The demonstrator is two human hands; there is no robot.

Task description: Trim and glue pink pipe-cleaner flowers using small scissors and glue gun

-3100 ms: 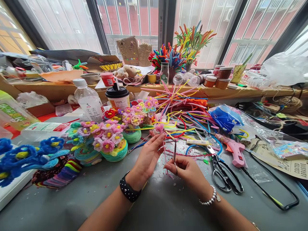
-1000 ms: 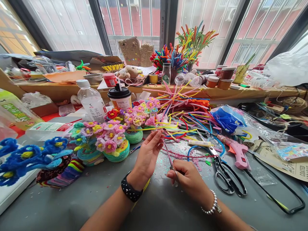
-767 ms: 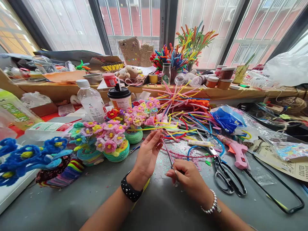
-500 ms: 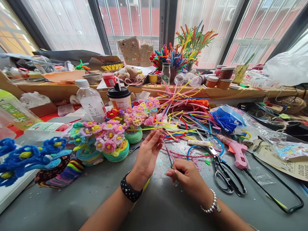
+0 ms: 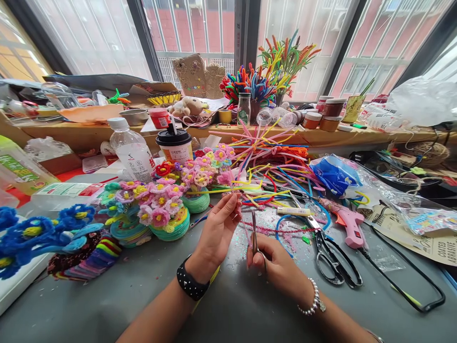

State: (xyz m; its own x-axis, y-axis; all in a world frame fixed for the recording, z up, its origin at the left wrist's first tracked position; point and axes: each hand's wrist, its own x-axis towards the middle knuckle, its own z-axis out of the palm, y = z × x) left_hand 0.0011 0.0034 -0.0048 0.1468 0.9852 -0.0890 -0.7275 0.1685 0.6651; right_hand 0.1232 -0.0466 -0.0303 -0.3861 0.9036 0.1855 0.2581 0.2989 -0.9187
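Observation:
My left hand (image 5: 222,226), with a black dotted band at the wrist, pinches a small pinkish piece at its fingertips; the piece is too small to make out. To its right, my right hand (image 5: 276,262) grips small scissors (image 5: 254,233), whose blades point up and away from me. The blades stand a little apart from my left fingertips. Between and beyond the hands, a red tinsel stem (image 5: 278,229) lies over scattered glitter. Left of my left hand are pink fuzzy flowers (image 5: 160,202) on a teal coiled base (image 5: 173,226).
Large black-handled scissors (image 5: 333,264), a glue stick (image 5: 293,211) and a pink glue gun (image 5: 348,221) with its black cable lie right. Behind are piled pipe cleaners (image 5: 274,157), a lidded cup (image 5: 174,145) and a bottle (image 5: 132,152). Blue flowers (image 5: 35,233) stand left.
The small scissors have swung from slanting toward my left fingertips to pointing nearly straight up, away from them. My left hand keeps its pinch. The view has shifted slightly.

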